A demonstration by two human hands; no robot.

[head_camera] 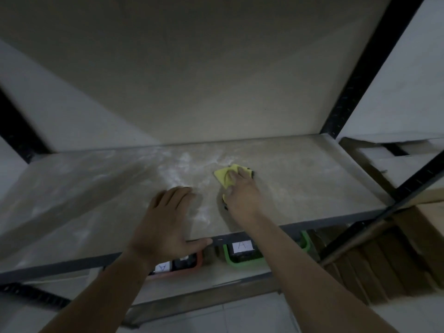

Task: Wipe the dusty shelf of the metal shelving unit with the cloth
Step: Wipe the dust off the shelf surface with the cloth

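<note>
The dusty shelf [300, 179] of the metal shelving unit fills the middle of the head view, pale board with white dust smears left of centre. A yellow cloth [224, 176] lies on it right of centre. My right hand [240, 191] lies on top of the cloth and presses it flat against the board, fingers stretched over it, hiding its near part. My left hand [168, 222] rests palm down on the shelf near the front edge, fingers spread, thumb over the front rail, holding nothing.
Black perforated uprights [360, 75] frame the unit at right and left. Another shelf board hangs close overhead. Below the front rail sit a green bin [230, 261] and an orange bin [192, 266], each with a white label. Cardboard pieces [384, 260] lean at the right.
</note>
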